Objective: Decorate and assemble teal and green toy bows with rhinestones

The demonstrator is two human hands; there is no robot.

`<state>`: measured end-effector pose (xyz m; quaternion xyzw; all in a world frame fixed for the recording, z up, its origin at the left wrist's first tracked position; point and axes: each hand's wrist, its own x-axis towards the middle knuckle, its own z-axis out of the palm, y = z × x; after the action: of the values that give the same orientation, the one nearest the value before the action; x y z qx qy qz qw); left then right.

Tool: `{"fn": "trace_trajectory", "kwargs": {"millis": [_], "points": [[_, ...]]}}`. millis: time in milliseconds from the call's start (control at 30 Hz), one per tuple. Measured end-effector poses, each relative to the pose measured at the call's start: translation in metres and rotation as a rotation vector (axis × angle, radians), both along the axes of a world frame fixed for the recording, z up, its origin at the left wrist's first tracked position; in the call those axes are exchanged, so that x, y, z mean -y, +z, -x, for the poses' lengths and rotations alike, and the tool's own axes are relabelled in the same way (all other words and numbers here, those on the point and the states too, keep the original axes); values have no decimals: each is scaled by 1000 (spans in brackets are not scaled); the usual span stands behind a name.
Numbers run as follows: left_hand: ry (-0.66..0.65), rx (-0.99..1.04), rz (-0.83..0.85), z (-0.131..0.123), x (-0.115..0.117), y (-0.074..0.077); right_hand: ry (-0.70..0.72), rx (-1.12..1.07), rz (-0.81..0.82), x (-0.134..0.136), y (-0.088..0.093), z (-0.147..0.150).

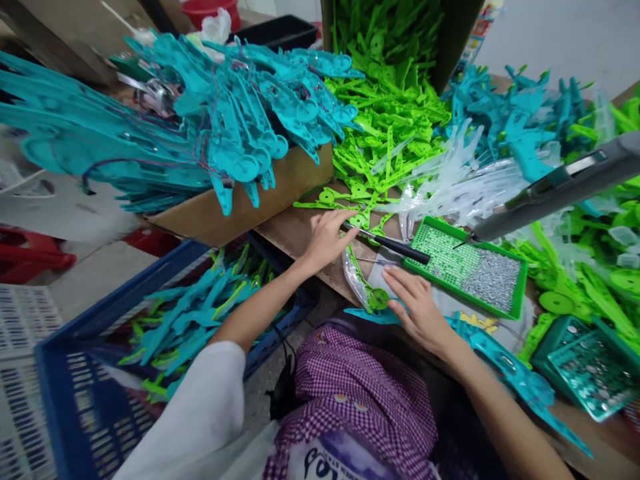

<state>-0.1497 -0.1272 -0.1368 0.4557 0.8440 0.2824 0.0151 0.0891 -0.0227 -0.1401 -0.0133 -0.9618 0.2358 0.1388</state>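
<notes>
My left hand [327,237] reaches forward over the brown table edge [290,233]. Its fingers lie spread on a green plastic piece [357,217] at the foot of the green pile, next to a black-handled tool [395,247]. My right hand [417,307] rests flat, fingers stretched, on a teal plastic piece [480,340] and a clear-and-green piece [373,297] in front of me. Just beyond its fingertips is a green tray of small screws [470,267].
A cardboard box [240,207] heaped with teal parts stands at the left. Green parts [390,113] pile up at the back, clear and teal parts to the right. A grey electric screwdriver [555,190] hangs over the tray. A blue crate [90,400] holds assembled pieces.
</notes>
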Motion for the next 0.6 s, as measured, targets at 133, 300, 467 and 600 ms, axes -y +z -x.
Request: {"fn": "trace_trajectory", "kwargs": {"millis": [133,300,467,600], "points": [[-92,-54,303,23,-69,7,-125,-203,56,9,24,-4],[29,19,351,45,-110,-5,-211,-137,186,23,23,-30],[125,414,72,62,-117,4,-119,-57,288,36,25,-27],[159,1015,-271,56,-92,19,-158,25,245,26,16,-12]]}}
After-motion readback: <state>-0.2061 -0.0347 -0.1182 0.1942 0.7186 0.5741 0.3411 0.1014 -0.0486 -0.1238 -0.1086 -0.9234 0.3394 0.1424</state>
